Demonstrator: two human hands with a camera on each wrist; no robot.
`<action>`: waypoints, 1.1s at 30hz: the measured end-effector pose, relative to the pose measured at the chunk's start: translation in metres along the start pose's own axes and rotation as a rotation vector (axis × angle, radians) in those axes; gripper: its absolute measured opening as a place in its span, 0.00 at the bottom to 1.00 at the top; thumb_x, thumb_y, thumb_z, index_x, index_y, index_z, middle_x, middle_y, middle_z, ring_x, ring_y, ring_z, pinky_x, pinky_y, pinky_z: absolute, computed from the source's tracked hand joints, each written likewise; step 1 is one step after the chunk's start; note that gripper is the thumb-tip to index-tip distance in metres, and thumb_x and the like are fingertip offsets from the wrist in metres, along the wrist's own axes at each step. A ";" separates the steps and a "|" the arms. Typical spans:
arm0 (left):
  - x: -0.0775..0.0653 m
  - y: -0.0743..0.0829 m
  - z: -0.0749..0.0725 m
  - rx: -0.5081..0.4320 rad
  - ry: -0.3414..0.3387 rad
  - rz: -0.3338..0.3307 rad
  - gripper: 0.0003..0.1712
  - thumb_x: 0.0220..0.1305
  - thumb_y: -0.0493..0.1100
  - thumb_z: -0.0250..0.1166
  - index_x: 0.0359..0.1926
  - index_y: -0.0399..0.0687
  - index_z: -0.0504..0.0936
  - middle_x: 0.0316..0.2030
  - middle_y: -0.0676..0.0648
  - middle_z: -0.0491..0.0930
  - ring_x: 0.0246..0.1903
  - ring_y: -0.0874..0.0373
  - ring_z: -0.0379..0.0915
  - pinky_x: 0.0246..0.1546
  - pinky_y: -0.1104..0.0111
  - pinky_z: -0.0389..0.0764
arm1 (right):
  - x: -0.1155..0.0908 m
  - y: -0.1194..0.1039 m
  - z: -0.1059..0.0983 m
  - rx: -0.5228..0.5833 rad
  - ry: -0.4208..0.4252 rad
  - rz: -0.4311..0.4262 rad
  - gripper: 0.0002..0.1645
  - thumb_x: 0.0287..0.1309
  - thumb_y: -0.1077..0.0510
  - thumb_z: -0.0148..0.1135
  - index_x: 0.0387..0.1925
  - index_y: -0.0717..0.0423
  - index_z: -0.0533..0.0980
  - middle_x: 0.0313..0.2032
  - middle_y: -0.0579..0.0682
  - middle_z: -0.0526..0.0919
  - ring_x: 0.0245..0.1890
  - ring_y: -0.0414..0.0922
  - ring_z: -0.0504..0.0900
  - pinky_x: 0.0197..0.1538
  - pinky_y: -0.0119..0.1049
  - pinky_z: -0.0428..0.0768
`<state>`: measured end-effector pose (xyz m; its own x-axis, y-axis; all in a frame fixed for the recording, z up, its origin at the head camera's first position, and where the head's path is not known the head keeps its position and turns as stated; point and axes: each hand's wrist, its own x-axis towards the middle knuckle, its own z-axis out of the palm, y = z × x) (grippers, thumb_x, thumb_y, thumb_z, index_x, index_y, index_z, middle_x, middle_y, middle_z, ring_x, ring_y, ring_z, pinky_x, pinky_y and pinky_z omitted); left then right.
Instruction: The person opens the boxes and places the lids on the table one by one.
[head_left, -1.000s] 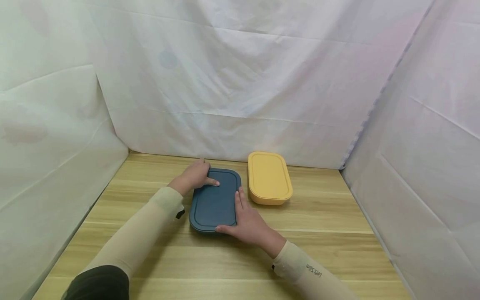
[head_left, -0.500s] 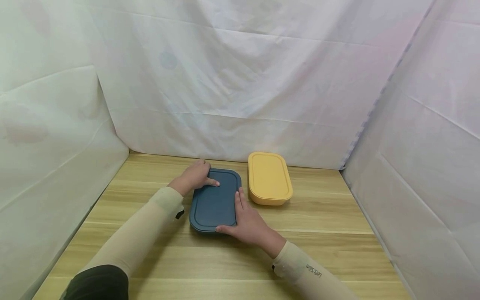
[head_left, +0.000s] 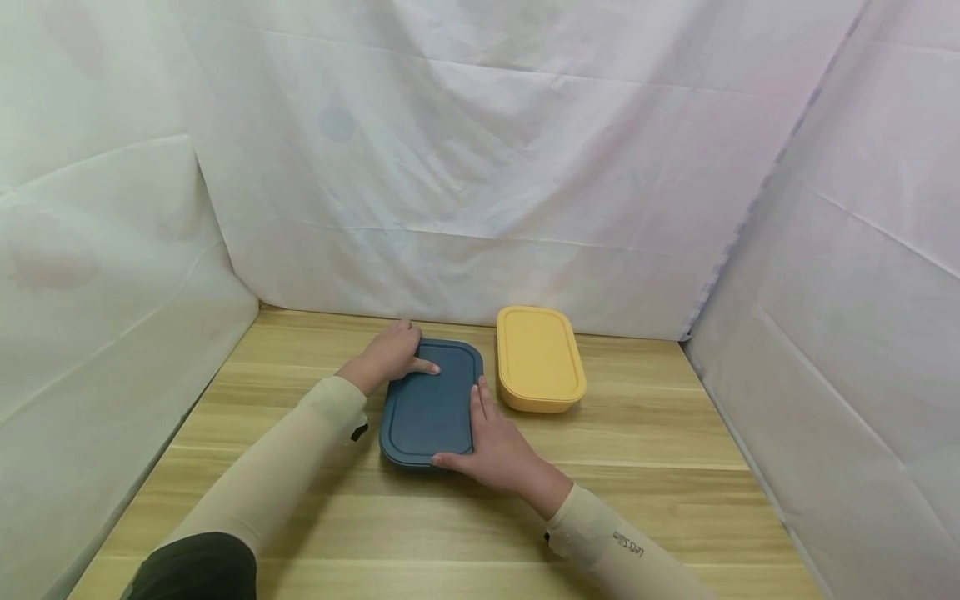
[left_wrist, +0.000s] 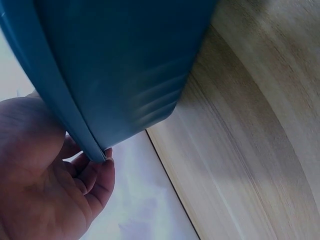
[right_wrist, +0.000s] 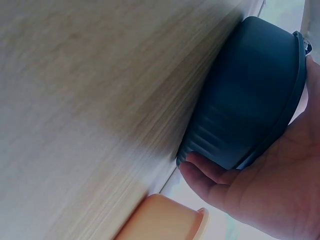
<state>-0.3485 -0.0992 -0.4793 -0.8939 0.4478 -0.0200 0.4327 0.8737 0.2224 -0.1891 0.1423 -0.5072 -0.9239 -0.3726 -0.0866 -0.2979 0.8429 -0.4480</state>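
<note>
A dark blue lunch box (head_left: 429, 414) with its lid on stands on the table left of a yellow one. My left hand (head_left: 387, 357) is at its far left corner, thumb lying across the lid. In the left wrist view the fingertips (left_wrist: 102, 182) of that hand curl under the lid's rim. At the right near corner my right hand (head_left: 501, 446) grips the box, thumb over the near edge and fingers along the right side. The right wrist view has these fingers (right_wrist: 200, 175) against the blue side wall. Lid and box look together; the inside is hidden.
The yellow lunch box (head_left: 538, 354), also lidded, stands close to the right of the blue one, near the back edge. White cloth (head_left: 465, 167) hangs behind and on both sides of the wooden table (head_left: 637, 467).
</note>
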 end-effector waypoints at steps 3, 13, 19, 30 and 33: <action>0.000 0.000 0.000 0.009 0.005 0.000 0.52 0.68 0.73 0.73 0.68 0.29 0.79 0.56 0.35 0.76 0.52 0.44 0.74 0.58 0.49 0.80 | 0.000 0.000 0.001 0.003 0.005 -0.002 0.84 0.58 0.07 0.56 0.90 0.57 0.36 0.89 0.53 0.28 0.83 0.63 0.62 0.76 0.57 0.72; -0.002 0.001 -0.001 0.028 0.033 0.022 0.50 0.68 0.72 0.73 0.65 0.29 0.80 0.54 0.35 0.77 0.51 0.44 0.73 0.58 0.49 0.79 | 0.001 0.001 0.000 0.003 0.011 -0.005 0.84 0.59 0.09 0.58 0.90 0.58 0.36 0.89 0.55 0.29 0.82 0.63 0.63 0.75 0.57 0.73; -0.002 0.000 0.000 0.040 0.033 0.025 0.51 0.68 0.73 0.72 0.65 0.29 0.80 0.54 0.35 0.77 0.51 0.44 0.73 0.59 0.49 0.79 | 0.002 0.001 0.002 -0.010 -0.002 0.005 0.85 0.58 0.07 0.56 0.90 0.56 0.35 0.89 0.53 0.28 0.83 0.62 0.62 0.77 0.56 0.72; -0.003 0.001 -0.001 0.061 0.057 0.029 0.51 0.68 0.73 0.73 0.65 0.29 0.80 0.53 0.35 0.77 0.50 0.45 0.71 0.58 0.50 0.79 | 0.001 0.000 0.001 0.010 0.006 -0.005 0.84 0.58 0.08 0.56 0.90 0.57 0.36 0.89 0.54 0.28 0.82 0.64 0.62 0.76 0.57 0.72; -0.004 0.001 -0.001 0.051 0.059 0.031 0.51 0.68 0.73 0.73 0.66 0.29 0.80 0.54 0.35 0.77 0.51 0.44 0.72 0.58 0.49 0.79 | 0.001 0.001 0.002 0.005 0.006 -0.002 0.84 0.59 0.08 0.57 0.90 0.57 0.36 0.89 0.55 0.28 0.83 0.63 0.61 0.76 0.57 0.72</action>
<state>-0.3451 -0.1004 -0.4784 -0.8846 0.4644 0.0436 0.4645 0.8687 0.1721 -0.1898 0.1415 -0.5097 -0.9249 -0.3718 -0.0801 -0.2984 0.8401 -0.4530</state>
